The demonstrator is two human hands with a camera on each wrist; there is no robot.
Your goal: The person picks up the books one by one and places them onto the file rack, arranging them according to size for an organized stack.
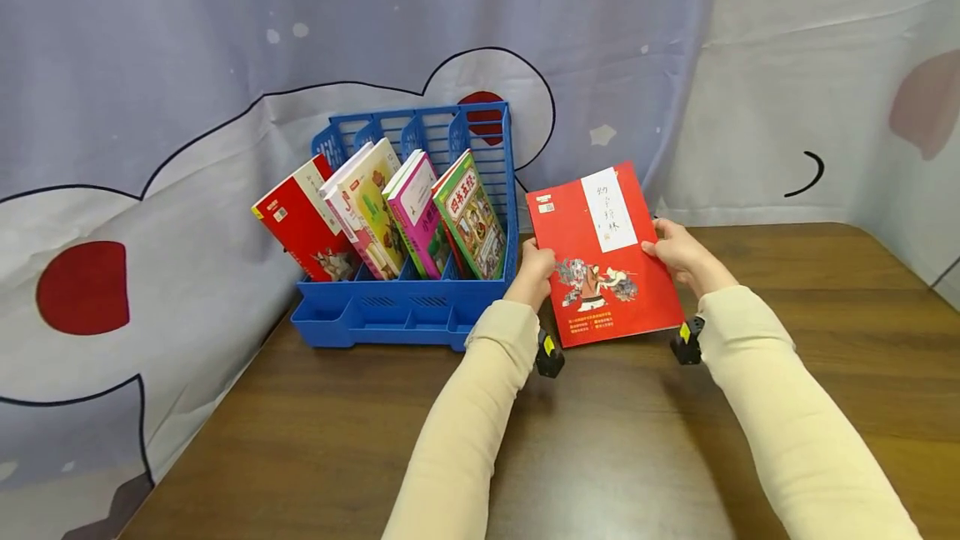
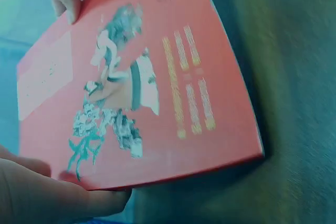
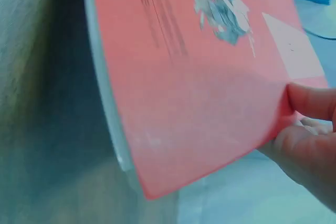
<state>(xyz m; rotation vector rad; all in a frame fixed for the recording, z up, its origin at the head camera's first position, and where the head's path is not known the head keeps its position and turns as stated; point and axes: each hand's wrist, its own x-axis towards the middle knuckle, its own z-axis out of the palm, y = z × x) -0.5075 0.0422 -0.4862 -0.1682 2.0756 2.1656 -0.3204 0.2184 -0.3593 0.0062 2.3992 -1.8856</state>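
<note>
A red book [image 1: 592,273] with a white title strip and small painted figures on its cover is held up above the table, tilted toward the head camera. My left hand [image 1: 533,272] grips its left edge, thumb on the cover and fingers behind. The right hand [image 1: 686,257] pinches the opposite edge, as the right wrist view also shows with the thumb and fingers [image 3: 310,100] at the cover's side. To the left stands a blue book rack [image 1: 405,307] with several books leaning in its slots, among them a red book [image 1: 307,219] and a green book [image 1: 472,219].
A pink-purple book [image 1: 422,219] and a yellow book [image 1: 375,207] lean in the rack's middle slots. The rack's front has small trays. Behind the brown wooden table [image 1: 600,440] hangs a patterned curtain [image 1: 225,40], close to the rack's back.
</note>
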